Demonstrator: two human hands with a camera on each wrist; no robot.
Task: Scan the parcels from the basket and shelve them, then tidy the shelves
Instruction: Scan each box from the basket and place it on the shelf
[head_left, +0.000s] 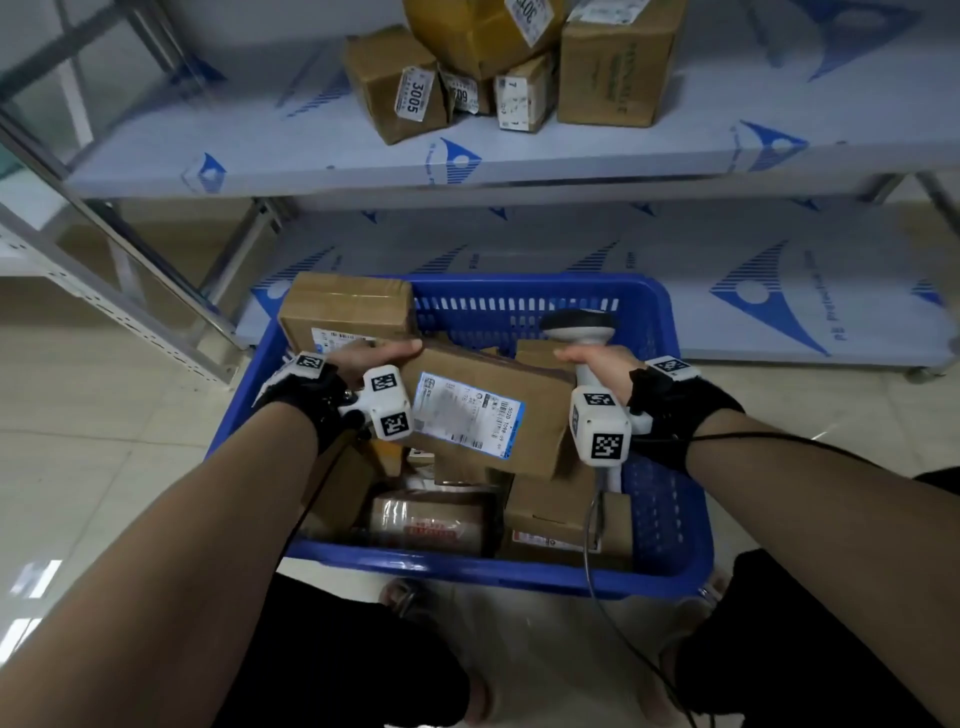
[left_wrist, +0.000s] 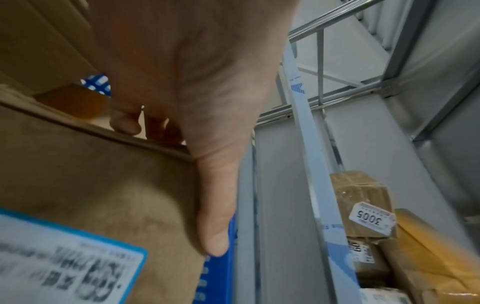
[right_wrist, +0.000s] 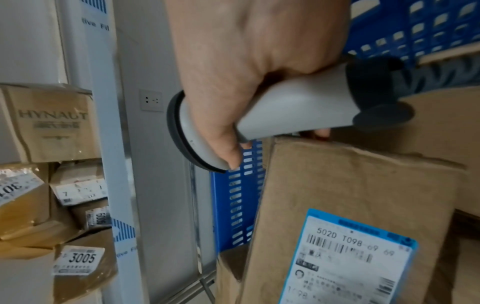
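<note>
A flat brown cardboard parcel (head_left: 483, 410) with a blue-edged white label (head_left: 467, 410) sits raised above the blue basket (head_left: 670, 519). My left hand (head_left: 374, 356) grips its far left edge, thumb (left_wrist: 213, 216) on top and fingers underneath. My right hand (head_left: 597, 364) grips a grey handheld scanner (head_left: 579, 325) at the parcel's right end, its head pointing away toward the basket's far wall. The same parcel (right_wrist: 363, 205) fills the right wrist view, below the scanner (right_wrist: 285, 111). The label (right_wrist: 355, 259) reads 502D T098.
Several more cardboard parcels (head_left: 441, 519) lie in the basket, one box (head_left: 348, 306) leaning at its far left corner. Parcels (head_left: 405, 83) with number tags such as 3005 stand on the middle shelf (head_left: 363, 156). The bottom shelf (head_left: 779, 291) runs behind the basket. The scanner cable (head_left: 592, 545) hangs down.
</note>
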